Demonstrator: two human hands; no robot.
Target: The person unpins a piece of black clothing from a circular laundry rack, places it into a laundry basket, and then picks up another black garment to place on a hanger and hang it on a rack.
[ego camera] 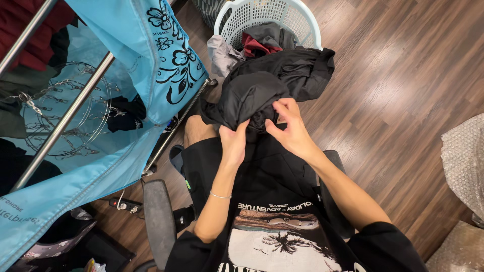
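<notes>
A black garment (262,85) hangs bunched in front of me, above my lap, trailing back toward the laundry basket. My left hand (233,142) pinches its lower left fold. My right hand (289,128) grips the cloth beside it, fingers curled into the bunched middle. Both hands sit close together, almost touching. I am seated in a chair, wearing a black printed shirt and black shorts.
A white plastic laundry basket (302,22) with grey, dark red and black clothes stands on the wood floor ahead. A blue fabric wardrobe cover (126,65) on a metal frame with wire hangers fills the left. A chair armrest (159,221) is at lower left. Bubble wrap (464,156) lies at right.
</notes>
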